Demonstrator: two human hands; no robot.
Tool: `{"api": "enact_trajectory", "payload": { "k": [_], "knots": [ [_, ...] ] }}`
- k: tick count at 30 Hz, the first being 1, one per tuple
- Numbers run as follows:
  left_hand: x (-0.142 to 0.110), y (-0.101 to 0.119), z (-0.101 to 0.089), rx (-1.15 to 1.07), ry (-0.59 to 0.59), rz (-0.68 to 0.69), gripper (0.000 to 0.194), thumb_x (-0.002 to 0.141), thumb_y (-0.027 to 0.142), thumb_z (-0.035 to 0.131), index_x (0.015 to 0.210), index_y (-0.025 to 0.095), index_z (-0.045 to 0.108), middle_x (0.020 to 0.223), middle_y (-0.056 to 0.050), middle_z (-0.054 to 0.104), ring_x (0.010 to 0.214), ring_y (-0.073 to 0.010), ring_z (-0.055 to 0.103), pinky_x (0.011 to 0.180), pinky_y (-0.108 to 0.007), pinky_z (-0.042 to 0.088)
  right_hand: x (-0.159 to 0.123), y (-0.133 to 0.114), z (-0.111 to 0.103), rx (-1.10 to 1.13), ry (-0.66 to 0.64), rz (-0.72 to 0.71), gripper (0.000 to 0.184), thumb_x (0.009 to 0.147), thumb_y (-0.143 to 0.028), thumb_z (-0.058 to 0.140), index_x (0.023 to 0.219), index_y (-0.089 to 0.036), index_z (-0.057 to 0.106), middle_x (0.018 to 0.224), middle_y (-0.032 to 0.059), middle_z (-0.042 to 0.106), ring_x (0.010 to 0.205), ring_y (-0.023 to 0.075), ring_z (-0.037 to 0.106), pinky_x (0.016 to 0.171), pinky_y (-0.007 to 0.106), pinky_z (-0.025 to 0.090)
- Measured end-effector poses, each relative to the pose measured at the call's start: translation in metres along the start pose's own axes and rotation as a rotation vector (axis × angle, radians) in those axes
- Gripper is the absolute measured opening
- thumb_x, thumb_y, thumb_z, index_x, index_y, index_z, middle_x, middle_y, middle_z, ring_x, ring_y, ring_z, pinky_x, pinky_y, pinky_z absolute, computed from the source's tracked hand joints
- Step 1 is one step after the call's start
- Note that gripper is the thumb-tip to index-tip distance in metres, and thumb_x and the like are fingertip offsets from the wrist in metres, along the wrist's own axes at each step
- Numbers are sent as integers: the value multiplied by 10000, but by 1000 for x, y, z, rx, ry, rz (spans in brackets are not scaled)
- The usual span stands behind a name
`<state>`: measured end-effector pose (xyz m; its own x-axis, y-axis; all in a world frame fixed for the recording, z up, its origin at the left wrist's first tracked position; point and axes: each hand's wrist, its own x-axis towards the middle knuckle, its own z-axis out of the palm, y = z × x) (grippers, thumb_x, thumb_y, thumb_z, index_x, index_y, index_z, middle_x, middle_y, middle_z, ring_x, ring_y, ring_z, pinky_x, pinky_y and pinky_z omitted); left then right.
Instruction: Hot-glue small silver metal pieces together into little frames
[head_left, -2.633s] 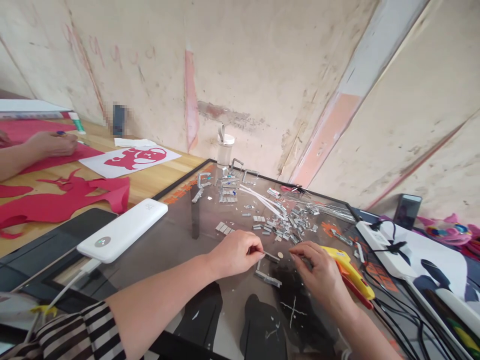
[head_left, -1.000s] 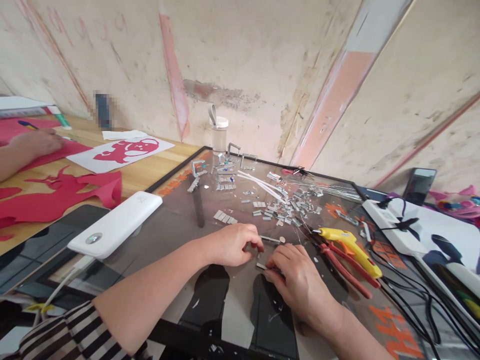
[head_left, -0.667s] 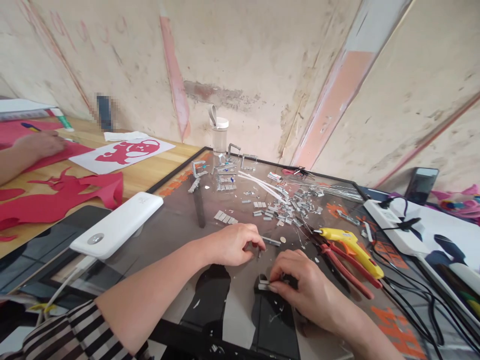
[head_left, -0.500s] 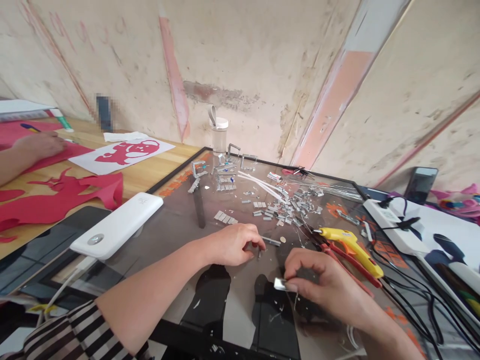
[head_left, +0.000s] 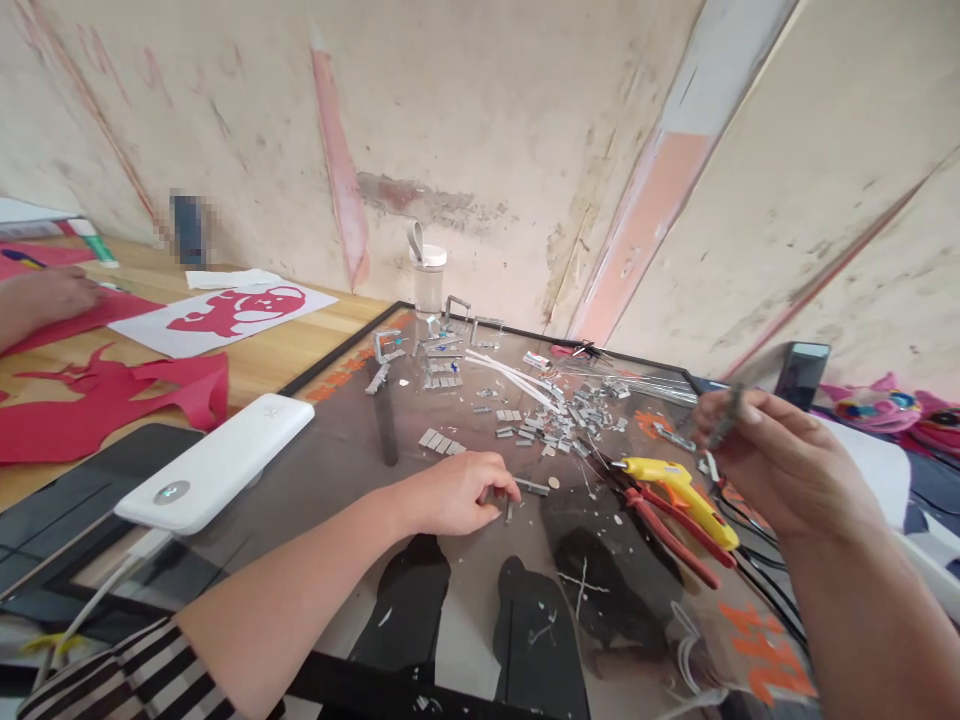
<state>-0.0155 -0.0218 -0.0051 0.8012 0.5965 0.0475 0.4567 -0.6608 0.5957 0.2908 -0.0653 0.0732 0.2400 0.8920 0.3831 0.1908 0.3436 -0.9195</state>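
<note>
My left hand (head_left: 454, 493) rests low over the dark glass tabletop (head_left: 330, 500), its fingers curled around a small grey strip (head_left: 509, 512) that stands under the fingertips. Just past it lie a longer thin grey bar (head_left: 533, 487) and a small round pale disc (head_left: 553, 483). My right hand (head_left: 802, 465) is raised at the right, above the cables. Between its thumb and fingers it pinches a small dark grey piece (head_left: 726, 418), partly blurred. A heap of small grey metal-like pieces (head_left: 566, 418) lies beyond my hands, with a short row of flat grey pieces (head_left: 442, 442) nearer the left one.
A yellow glue gun (head_left: 679, 490) and red-handled pliers (head_left: 667, 530) lie on the right. White strips (head_left: 514, 378), small grey frames (head_left: 386, 347) and a lidded jar (head_left: 430, 282) are at the back. A white power bank (head_left: 217, 465) is left. Another person's hand (head_left: 56, 300) works on red sheets.
My right hand has swung up and to the right, away from the table front, with a small piece in its fingers. The left hand stays in about the same place.
</note>
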Motion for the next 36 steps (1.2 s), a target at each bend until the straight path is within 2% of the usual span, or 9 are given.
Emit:
{"api": "enact_trajectory", "payload": {
  "k": [2, 5, 6, 13, 21, 25, 29, 33, 36],
  "knots": [
    [1, -1, 1, 5, 8, 2, 339, 704, 100, 497, 979, 210, 661, 891, -16, 560, 639, -91, 503, 635, -218, 406, 19, 17, -4, -332, 53, 47, 255, 684, -443, 662, 747, -203, 607, 656, 17, 579, 552, 142, 497, 546, 285, 396],
    [1, -2, 2, 13, 18, -2, 325, 704, 111, 500, 964, 210, 667, 877, -12, 566, 617, -87, 501, 630, -219, 408, 41, 47, -7, -968, -59, 96, 222, 723, -405, 578, 740, -197, 652, 631, 13, 633, 576, 158, 549, 544, 263, 394],
    [1, -1, 2, 13, 21, -1, 322, 704, 114, 500, 961, 211, 669, 876, -11, 568, 609, -84, 500, 630, -219, 409, 47, 56, -8, -1039, -71, 101, 184, 714, -368, 581, 714, -200, 656, 618, 14, 639, 589, 165, 561, 547, 263, 389],
    [0, 2, 0, 22, 12, -16, 338, 687, 96, 504, 956, 211, 673, 885, -14, 577, 613, -88, 507, 616, -208, 411, 78, 90, -25, -1279, 2, 137, 168, 705, -310, 542, 680, -195, 662, 640, 81, 659, 627, 227, 589, 520, 295, 351],
    [0, -1, 2, 19, 28, 15, 326, 689, 99, 499, 943, 213, 667, 887, -11, 577, 611, -87, 506, 622, -207, 420, 71, 105, -14, -1274, -310, 47, 105, 659, -167, 587, 625, -207, 679, 648, 25, 683, 654, 182, 612, 593, 256, 402],
    [0, -1, 2, 14, 29, -3, 314, 694, 113, 506, 944, 213, 667, 893, -13, 581, 600, -86, 504, 602, -205, 419, 69, 87, 19, -1282, -295, -29, 165, 718, -203, 547, 747, -194, 708, 794, 80, 699, 725, 221, 621, 623, 298, 412],
    [-1, -1, 1, 20, 36, 9, 312, 696, 113, 514, 952, 210, 665, 881, -17, 591, 620, -97, 518, 620, -213, 427, 64, 67, 81, -1178, -433, -156, 189, 762, -239, 536, 845, -233, 705, 823, 26, 708, 752, 181, 626, 680, 269, 442],
    [-1, -2, 2, 37, 46, 9, 336, 678, 106, 519, 962, 208, 666, 867, -16, 591, 625, -104, 526, 626, -218, 433, 56, 68, 140, -1108, -611, -251, 182, 734, -189, 579, 853, -243, 706, 856, -1, 710, 784, 154, 631, 718, 238, 449],
    [-1, -3, 3, 46, 56, 26, 351, 670, 105, 514, 967, 214, 666, 857, -13, 592, 639, -110, 531, 612, -213, 428, 56, 76, 162, -1127, -658, -268, 222, 695, -139, 607, 872, -228, 706, 887, 20, 710, 818, 168, 633, 724, 249, 446]
  ]
}}
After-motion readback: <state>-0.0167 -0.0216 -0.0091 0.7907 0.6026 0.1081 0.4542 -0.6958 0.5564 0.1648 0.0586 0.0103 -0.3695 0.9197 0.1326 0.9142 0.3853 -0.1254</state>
